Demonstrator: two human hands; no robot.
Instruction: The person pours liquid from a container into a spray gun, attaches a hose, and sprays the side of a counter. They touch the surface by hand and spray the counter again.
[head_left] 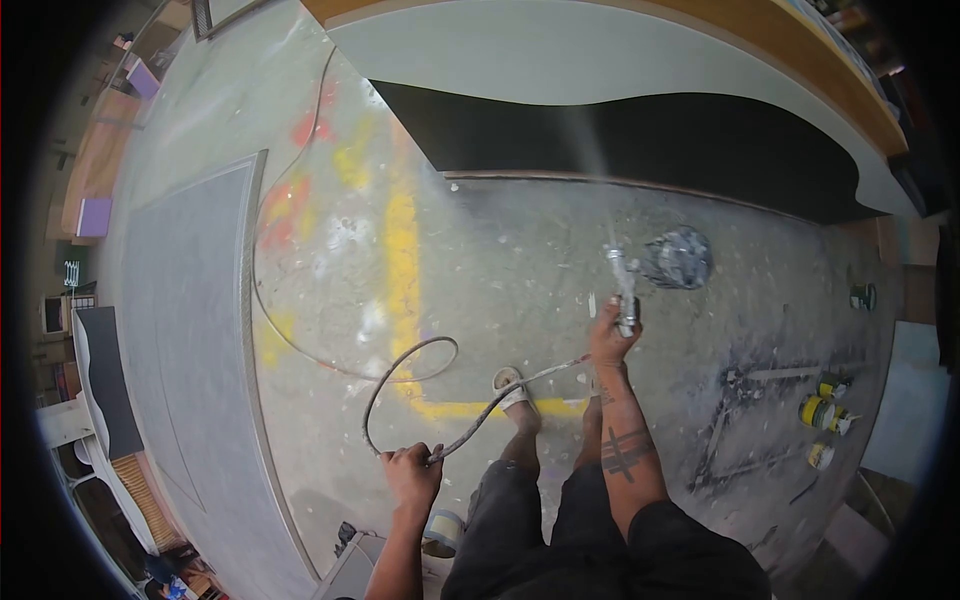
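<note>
Head view: spray gun (622, 278) is in the right hand (614, 335), out ahead of the person, right of frame centre, over the concrete floor (520, 270). Bare metal look, silvery, with pale smears on the body. Cup (680, 258) on its right side is dark, heavily streaked with grey-white paint.

Gun's long axis runs away from the person, up the frame, leaning slightly left. Nozzle end faces the board (640, 135); a faint pale mist fans from that direction across its dark, wavy-edged area. Can't tell gun tilt vs. floor. Gun is apart from the board.

Right fingers are wrapped round the gun; trigger position can't be read. Left hand (410, 475) is closed on the hose (368, 408), low and left of centre. Hose loops above that fist, then crosses over one foot toward the right hand.
</note>
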